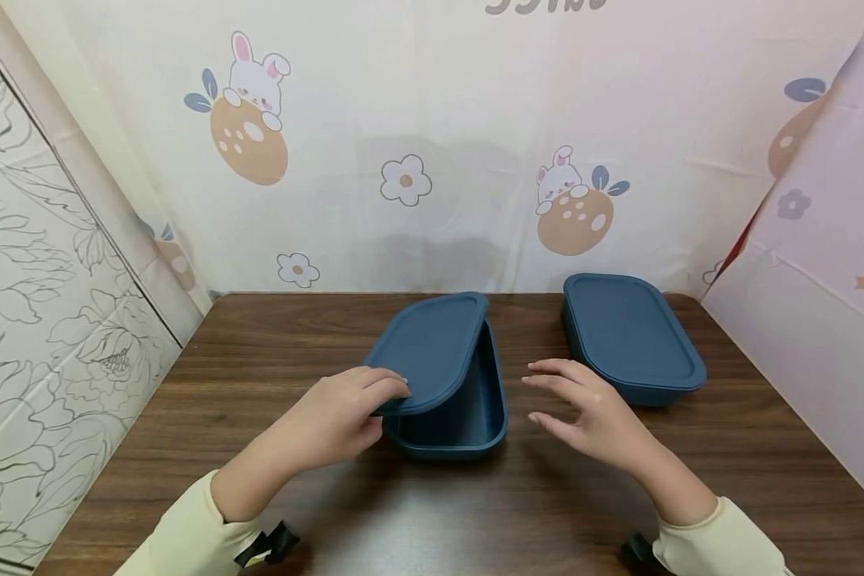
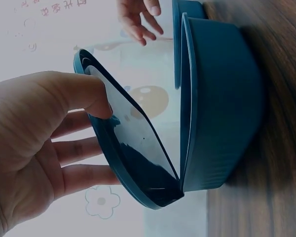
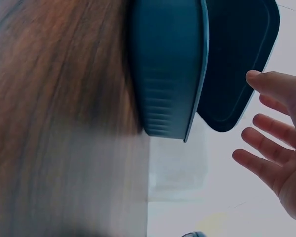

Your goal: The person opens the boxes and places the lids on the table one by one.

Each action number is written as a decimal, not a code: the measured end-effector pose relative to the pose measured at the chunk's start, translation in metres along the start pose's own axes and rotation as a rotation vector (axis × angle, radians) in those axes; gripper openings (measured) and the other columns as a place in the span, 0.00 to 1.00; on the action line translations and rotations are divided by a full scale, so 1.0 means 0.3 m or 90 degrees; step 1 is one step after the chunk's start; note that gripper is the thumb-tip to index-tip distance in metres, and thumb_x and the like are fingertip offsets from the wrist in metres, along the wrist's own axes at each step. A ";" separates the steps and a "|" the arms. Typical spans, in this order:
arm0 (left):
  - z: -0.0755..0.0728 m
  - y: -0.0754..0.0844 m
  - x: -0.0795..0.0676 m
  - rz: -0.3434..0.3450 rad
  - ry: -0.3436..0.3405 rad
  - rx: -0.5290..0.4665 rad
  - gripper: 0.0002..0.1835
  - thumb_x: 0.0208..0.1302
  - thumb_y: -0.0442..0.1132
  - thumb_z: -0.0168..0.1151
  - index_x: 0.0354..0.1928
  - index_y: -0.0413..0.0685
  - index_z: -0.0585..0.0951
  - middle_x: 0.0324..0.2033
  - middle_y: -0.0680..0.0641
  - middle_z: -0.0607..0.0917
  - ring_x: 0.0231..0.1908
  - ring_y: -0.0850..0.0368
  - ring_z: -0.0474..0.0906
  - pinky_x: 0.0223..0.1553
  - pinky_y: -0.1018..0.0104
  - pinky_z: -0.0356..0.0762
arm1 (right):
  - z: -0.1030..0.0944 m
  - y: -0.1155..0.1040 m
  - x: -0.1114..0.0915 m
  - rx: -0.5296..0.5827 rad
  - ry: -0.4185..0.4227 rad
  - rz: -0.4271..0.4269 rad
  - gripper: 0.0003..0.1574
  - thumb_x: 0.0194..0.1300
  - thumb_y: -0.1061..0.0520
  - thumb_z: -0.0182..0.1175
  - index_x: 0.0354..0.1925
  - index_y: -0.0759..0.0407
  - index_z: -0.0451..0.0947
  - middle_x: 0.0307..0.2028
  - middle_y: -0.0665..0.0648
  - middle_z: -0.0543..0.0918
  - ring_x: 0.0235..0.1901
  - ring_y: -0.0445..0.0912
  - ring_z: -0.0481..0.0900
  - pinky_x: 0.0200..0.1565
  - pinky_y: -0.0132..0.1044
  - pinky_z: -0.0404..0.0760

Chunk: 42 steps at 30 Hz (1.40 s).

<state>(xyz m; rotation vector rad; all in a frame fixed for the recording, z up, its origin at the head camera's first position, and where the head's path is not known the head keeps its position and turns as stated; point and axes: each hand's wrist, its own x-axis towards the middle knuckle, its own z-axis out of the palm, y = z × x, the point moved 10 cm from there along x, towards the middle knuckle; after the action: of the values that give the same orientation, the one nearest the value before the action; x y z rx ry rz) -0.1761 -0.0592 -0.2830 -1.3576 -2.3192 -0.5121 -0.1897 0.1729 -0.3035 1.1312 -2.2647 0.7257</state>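
My left hand (image 1: pixel 331 424) grips the near left edge of a dark blue lid (image 1: pixel 428 348). This lid is tilted over an open blue rectangular box (image 1: pixel 446 452). In the left wrist view the thumb lies on the lid's underside and the fingers are on its outer side. One end of the lid meets the rim of the box (image 2: pixel 227 103) there, while the held end is raised. Right of that box, my right hand (image 1: pixel 590 408) hovers with fingers spread and holds nothing. Beside it stands a second blue box with its lid on (image 1: pixel 634 332).
Both boxes stand on a dark wood-grain table (image 1: pixel 274 344). Behind the table hangs a pale cloth (image 1: pixel 461 96) printed with rabbits and flowers. A panel with line-drawn flowers (image 1: pixel 50 320) flanks the left side, and more pale cloth (image 1: pixel 821 280) the right.
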 end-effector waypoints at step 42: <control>-0.048 -0.162 -0.116 -0.149 0.092 -0.289 0.26 0.51 0.17 0.61 0.52 0.43 0.76 0.48 0.46 0.80 0.40 0.55 0.80 0.35 0.65 0.84 | 0.293 0.206 -0.138 0.632 -0.099 0.614 0.34 0.73 0.58 0.54 0.68 0.76 0.56 0.60 0.75 0.68 0.51 0.53 0.79 0.46 0.50 0.83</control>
<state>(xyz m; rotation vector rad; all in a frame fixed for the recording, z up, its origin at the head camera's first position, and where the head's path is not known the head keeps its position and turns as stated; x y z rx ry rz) -0.2011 -0.1143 -0.2938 -1.1817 -2.3377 -1.2280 -0.2363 0.1702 -0.4088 0.2963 -2.5520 2.3683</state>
